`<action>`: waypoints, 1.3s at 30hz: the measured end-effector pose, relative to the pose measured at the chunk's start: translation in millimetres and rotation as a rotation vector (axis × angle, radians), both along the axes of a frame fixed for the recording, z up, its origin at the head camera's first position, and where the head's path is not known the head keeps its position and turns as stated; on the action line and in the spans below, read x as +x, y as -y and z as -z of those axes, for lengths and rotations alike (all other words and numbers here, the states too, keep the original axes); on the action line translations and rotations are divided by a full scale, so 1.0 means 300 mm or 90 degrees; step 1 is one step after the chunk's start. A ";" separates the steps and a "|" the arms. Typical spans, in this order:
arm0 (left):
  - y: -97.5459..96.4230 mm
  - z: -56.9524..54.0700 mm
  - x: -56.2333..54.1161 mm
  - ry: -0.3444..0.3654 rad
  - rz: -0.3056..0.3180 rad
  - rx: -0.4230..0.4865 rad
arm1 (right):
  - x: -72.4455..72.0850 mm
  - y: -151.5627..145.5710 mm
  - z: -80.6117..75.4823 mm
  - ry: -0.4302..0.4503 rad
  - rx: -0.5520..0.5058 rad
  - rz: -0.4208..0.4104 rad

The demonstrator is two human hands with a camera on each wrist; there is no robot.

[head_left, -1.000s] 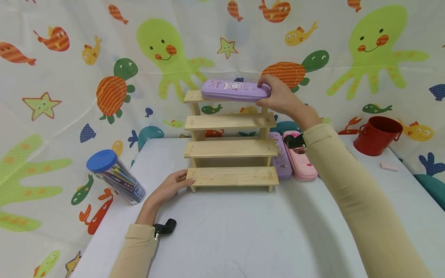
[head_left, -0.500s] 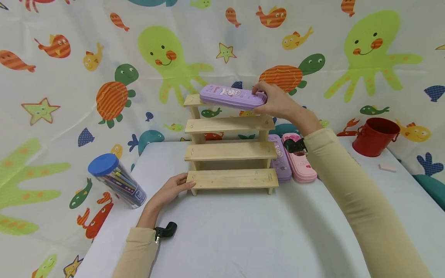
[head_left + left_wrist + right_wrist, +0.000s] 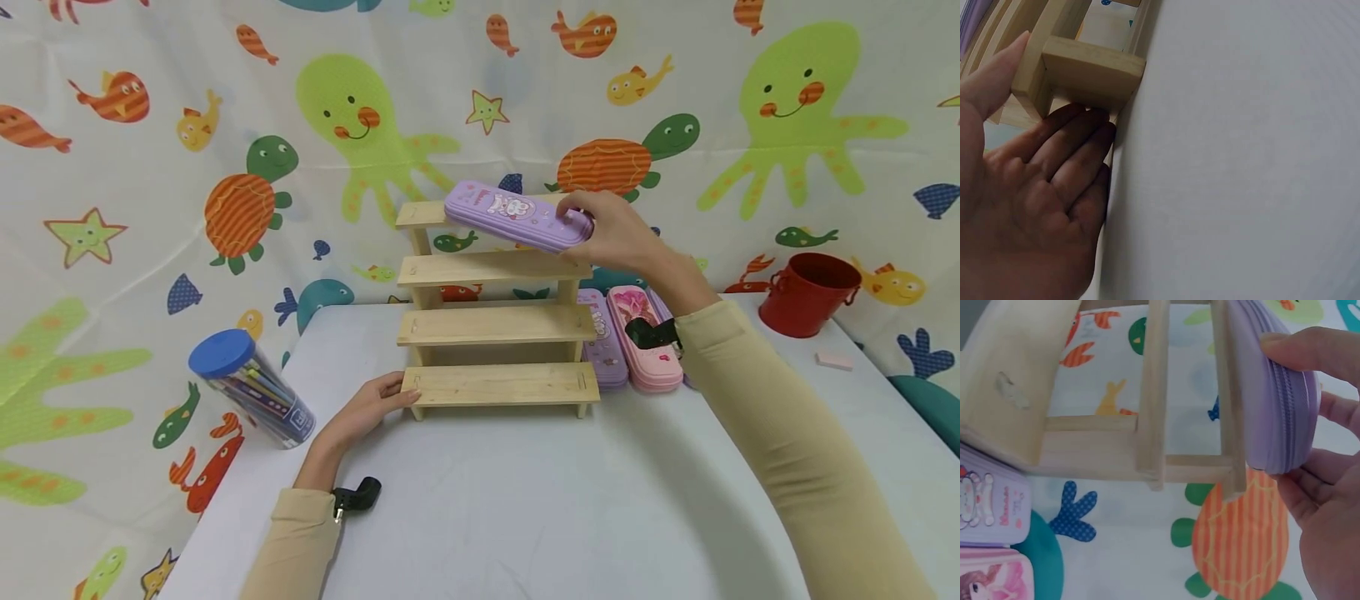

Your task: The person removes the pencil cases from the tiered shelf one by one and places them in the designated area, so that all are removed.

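Note:
My right hand [image 3: 618,232] grips the right end of a purple zip pencil case [image 3: 510,212] with a cartoon print, thumb on one side and fingers on the other. The case slants over the top shelf of a wooden stepped rack [image 3: 495,325], its left end higher; in the right wrist view its zipper [image 3: 1285,412] runs along the edge close to the shelf. At the rack's lower left, my left hand [image 3: 371,408] holds the bottom shelf's end, the thumb on top. In the left wrist view its fingers [image 3: 1079,147] reach the leg [image 3: 1091,69] underneath.
Right of the rack lie another purple pencil case [image 3: 606,350] and a pink one [image 3: 648,358], with part of a further purple case behind my wrist. A blue-lidded tub of pens [image 3: 255,392] stands left. A red bucket [image 3: 808,296] and pink eraser [image 3: 834,361] are right.
The pencil case on the top shelf has tilted, its right end dropping and turning nearer, then shifted slightly right with my right hand. The left hand stays on the rack.

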State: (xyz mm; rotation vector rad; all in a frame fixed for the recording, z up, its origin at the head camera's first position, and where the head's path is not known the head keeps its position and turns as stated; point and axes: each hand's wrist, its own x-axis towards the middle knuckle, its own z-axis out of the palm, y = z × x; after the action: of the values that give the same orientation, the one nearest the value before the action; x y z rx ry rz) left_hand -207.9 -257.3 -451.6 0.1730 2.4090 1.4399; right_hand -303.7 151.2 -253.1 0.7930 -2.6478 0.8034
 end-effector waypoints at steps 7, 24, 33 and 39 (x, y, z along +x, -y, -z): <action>-0.004 -0.007 0.004 -0.010 0.004 0.004 | 0.023 -0.040 0.026 -0.011 -0.037 0.010; -0.007 -0.004 -0.002 -0.011 0.006 0.001 | 0.070 -0.121 0.072 -0.029 -0.099 0.055; -0.008 -0.001 -0.003 -0.010 0.007 0.001 | 0.096 -0.177 0.091 -0.007 -0.099 0.094; -0.009 -0.007 0.002 -0.015 0.009 0.003 | 0.118 -0.205 0.093 -0.015 -0.116 0.108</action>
State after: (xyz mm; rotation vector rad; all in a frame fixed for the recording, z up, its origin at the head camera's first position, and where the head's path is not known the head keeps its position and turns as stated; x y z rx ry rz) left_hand -207.2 -254.6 -449.6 0.2079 2.4187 1.4445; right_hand -268.4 212.8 -280.9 0.5198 -2.5340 0.9654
